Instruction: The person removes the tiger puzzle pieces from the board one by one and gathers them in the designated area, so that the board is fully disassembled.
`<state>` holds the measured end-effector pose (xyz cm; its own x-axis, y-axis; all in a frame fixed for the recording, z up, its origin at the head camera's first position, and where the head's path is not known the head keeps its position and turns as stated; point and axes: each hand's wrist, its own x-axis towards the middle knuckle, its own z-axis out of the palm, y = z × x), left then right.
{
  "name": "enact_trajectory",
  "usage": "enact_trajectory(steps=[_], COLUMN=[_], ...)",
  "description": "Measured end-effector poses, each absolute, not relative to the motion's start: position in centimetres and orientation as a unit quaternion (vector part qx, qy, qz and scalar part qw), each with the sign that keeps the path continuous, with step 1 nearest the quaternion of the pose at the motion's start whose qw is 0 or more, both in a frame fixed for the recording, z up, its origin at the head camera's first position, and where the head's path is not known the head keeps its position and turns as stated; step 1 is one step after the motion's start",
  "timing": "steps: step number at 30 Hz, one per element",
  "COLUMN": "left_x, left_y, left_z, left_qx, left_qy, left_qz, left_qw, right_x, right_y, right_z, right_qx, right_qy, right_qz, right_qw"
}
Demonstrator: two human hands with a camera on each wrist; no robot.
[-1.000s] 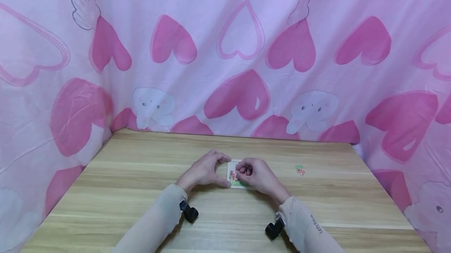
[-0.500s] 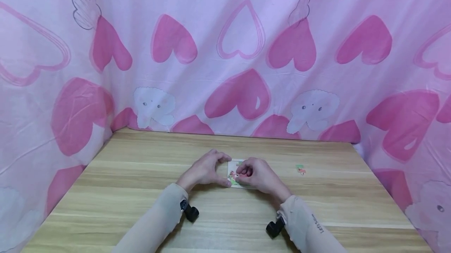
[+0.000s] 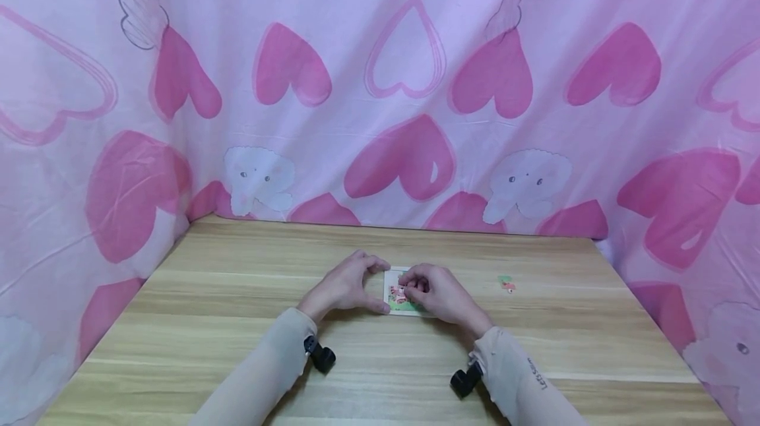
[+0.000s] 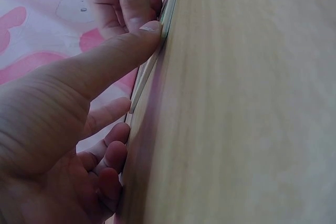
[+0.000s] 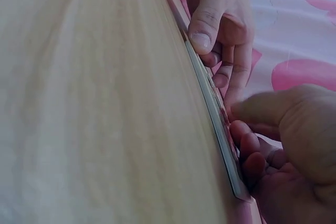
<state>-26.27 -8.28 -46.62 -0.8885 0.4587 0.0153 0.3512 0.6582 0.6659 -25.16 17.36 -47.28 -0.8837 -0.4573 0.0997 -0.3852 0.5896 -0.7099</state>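
Note:
A small puzzle board (image 3: 390,279) with a pale frame and a pink and green picture lies flat on the table. My left hand (image 3: 344,285) holds its left side, with the thumb (image 4: 149,30) at the near corner and the fingers spread toward the far corner. Over the middle of the picture, my right hand (image 3: 441,295) pinches a small pinkish puzzle piece (image 3: 402,289) between thumb and fingertips, close to the board's surface. That hand covers the board's right part. In the right wrist view, the board's thin edge (image 5: 212,116) runs below both hands.
Loose puzzle pieces (image 3: 506,284), green and pinkish red, lie on the wooden table (image 3: 273,268) right of the board. A pink curtain (image 3: 398,155) with hearts hangs behind the table and along both sides. Each wrist wears a black camera (image 3: 320,355).
The right fingertips have shifted slightly right and away over the board, showing more of the pink picture. The left hand keeps its place at the board's left side.

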Motion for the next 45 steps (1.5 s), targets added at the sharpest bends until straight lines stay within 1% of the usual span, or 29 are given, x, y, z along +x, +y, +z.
enact_trajectory(steps=[8,17,23,30,37,40,45], left_x=[-26.4,-26.2,-26.1,-26.1,-26.1,-26.2,-26.4], left_y=[-8.2,-8.3,-8.3,-8.3,-8.5,-8.6,-8.7], left_z=[-46.4,-46.2,-46.3,-46.6,-46.7,-46.7,-46.8], left_qx=[0.223,0.22,0.217,0.221,0.229,0.235,0.241], left_qy=[0.908,0.906,0.906,0.904,0.904,0.903,0.902], left_qz=[0.347,0.352,0.354,0.356,0.351,0.349,0.35], left_qw=[0.076,0.077,0.081,0.085,0.086,0.084,0.081], right_x=[-25.2,-25.3,-25.1,-24.5,-25.2,-25.4,-24.7], right_y=[17.6,17.7,18.4,20.4,23.8,25.8,29.0], right_z=[-47.1,-46.6,-45.5,-43.2,-41.6,-40.9,-39.9], right_qx=[-0.247,-0.223,-0.204,-0.153,-0.188,-0.185,-0.155], right_qy=[0.885,0.884,0.878,0.889,0.877,0.875,0.885], right_qz=[-0.392,-0.407,-0.427,-0.43,-0.442,-0.445,-0.435], right_qw=[0.053,0.059,0.068,0.038,-0.025,-0.04,-0.047])
